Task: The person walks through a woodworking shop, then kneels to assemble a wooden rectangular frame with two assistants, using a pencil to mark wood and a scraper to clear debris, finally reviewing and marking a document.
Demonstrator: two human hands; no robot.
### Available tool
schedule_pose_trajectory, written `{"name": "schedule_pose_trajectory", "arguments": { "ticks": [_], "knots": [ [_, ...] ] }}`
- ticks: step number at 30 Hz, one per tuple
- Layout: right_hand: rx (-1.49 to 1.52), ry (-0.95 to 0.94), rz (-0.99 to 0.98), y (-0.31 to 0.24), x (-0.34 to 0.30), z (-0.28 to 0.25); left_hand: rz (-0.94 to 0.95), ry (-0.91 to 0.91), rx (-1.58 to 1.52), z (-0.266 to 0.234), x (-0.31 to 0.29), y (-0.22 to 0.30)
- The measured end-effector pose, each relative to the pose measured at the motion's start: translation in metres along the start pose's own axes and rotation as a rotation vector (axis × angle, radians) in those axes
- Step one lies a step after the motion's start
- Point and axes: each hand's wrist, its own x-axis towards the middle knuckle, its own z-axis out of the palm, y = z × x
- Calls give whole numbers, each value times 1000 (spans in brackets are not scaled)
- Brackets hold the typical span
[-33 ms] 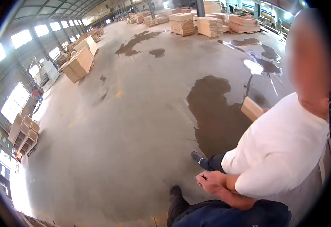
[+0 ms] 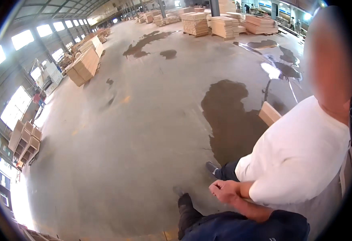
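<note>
From a navy sleeve at the lower right, my right forearm reaches up and left to my right hand (image 2: pixel 225 192). Its fingers are curled together, and whatever they hold, if anything, is hidden. Close behind it comes the bare forearm (image 2: pixel 246 189) of a person in a white T-shirt (image 2: pixel 296 156); where that person's hand lies I cannot make out. My left hand is out of the picture. A pale wooden board (image 2: pixel 269 113) sticks out beyond the white T-shirt, its other end hidden.
Concrete floor (image 2: pixel 123 160) spreads ahead, with a dark wet patch (image 2: pixel 232 120) beside the person's shoe (image 2: pixel 213 168). Board stacks (image 2: pixel 195 24) stand at the back. More boards (image 2: pixel 82 68) lie along the left wall, nearer than which stands a wooden shelf unit (image 2: pixel 26 142).
The view has shifted very slightly. A bit of skin beside the pale board, seen before, is now hidden behind the white T-shirt. My right hand keeps its curled shape.
</note>
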Motion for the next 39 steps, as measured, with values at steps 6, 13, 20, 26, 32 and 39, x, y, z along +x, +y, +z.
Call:
{"name": "schedule_pose_trajectory", "arguments": {
  "ticks": [6, 13, 20, 26, 32, 39],
  "knots": [
    [109, 130, -196, -141, 245, 76, 141, 171, 67, -201, 216, 164],
    [146, 282, -306, -286, 517, 112, 367, 127, -196, -476, 410, 530],
    [226, 341, -251, -449, 861, 132, 200, 227, -158, -634, 611, 665],
    [263, 299, -776, -746, 1108, 147, 130, 50, -5, -684, 732, 684],
    [210, 436, -1413, -970, 1374, 137, -74, -53, -46, -787, 887, 874],
    [141, 357, -873, -1103, 1650, 169, 239, 229, -159, -1072, 1166, 1166]
  ]
}}
